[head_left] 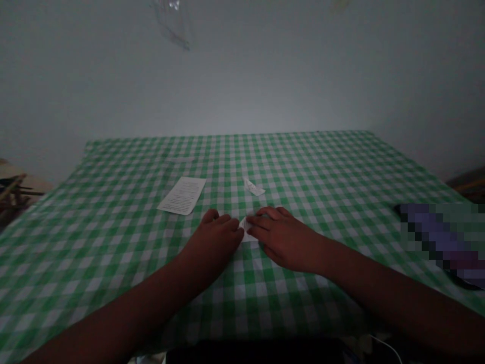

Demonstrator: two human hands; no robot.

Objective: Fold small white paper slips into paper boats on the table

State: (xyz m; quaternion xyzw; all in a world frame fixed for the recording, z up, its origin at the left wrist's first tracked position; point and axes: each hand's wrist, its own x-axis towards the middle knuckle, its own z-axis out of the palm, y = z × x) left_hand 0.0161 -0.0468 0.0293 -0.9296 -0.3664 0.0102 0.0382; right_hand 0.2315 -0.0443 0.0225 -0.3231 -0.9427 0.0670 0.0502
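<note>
A small piece of white paper [249,237] lies on the checked tablecloth between my hands, mostly covered by fingers. My left hand [217,237] is closed, its thumb and curled fingers at the paper's left edge. From the other side, my right hand [282,237] presses its fingertips on the paper, with the fingers stretched out and slightly apart. Just beyond the hands is a small folded piece of printed paper [253,187]. Farther left, a larger printed sheet [183,195] lies flat.
A green and white checked tablecloth [322,167] covers the table, which stands against a pale wall [265,76]. At the right edge lies a dark-rimmed object [435,237], blurred by pixelation. A wooden item [15,194] stands beyond the table's left side. A white cable [386,346] hangs below the front edge.
</note>
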